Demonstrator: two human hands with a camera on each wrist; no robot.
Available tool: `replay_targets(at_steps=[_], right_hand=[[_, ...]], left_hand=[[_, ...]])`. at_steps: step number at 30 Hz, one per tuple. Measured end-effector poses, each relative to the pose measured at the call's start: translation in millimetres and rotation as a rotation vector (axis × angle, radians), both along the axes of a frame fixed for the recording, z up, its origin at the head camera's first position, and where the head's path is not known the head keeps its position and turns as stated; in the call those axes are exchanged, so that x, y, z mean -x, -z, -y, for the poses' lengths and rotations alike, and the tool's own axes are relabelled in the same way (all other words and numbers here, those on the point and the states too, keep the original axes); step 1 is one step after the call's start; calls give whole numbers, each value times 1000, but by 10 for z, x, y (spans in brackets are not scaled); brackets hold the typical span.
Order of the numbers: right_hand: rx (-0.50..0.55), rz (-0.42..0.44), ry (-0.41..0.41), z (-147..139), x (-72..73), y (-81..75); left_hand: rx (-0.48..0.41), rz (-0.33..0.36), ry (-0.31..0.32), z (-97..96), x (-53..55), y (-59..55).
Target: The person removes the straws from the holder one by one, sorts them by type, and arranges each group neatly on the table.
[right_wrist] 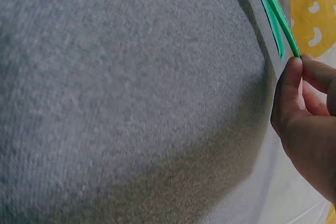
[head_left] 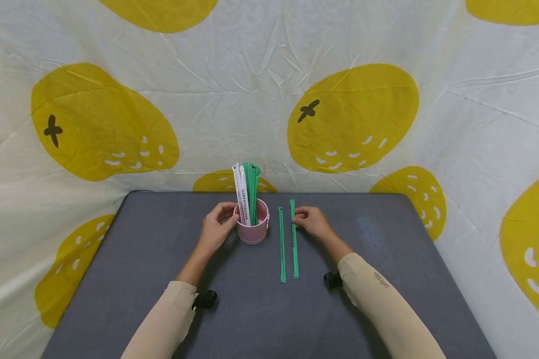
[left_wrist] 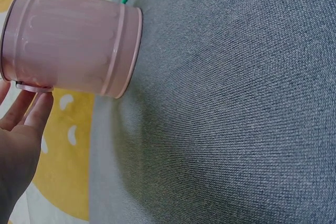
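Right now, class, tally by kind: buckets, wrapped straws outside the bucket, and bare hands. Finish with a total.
Pink bucket: 1
Green wrapped straws outside it: 2
Bare hands, left hand and right hand: 2
Total: 5

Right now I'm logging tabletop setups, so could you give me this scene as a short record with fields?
Left hand: holds the pink bucket at its side
Right hand: pinches a green stick
Bucket contents: white sticks and green sticks, standing; count unclear
Between bucket and pinched stick: second green stick
Surface: dark grey tabletop
Backdrop: white cloth, yellow fruit print
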State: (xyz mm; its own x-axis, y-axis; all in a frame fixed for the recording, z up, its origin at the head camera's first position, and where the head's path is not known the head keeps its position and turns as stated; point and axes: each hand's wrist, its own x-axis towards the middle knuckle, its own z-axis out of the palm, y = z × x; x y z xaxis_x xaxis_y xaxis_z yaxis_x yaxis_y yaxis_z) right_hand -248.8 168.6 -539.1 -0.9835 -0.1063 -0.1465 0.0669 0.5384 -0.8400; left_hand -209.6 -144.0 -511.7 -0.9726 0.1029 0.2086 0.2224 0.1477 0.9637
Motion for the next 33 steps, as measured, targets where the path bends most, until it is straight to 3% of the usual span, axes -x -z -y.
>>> replay_targets(at_steps=[7, 19, 33], right_hand=[[-10, 20, 42, 24, -21, 9], [12, 62, 74, 90, -51, 38], [-129, 19, 97, 165, -82, 4]], left_hand=[[1, -26, 11, -26, -121, -210], [-2, -9, 13, -11, -104, -214], [7, 21, 3, -33, -119, -209]])
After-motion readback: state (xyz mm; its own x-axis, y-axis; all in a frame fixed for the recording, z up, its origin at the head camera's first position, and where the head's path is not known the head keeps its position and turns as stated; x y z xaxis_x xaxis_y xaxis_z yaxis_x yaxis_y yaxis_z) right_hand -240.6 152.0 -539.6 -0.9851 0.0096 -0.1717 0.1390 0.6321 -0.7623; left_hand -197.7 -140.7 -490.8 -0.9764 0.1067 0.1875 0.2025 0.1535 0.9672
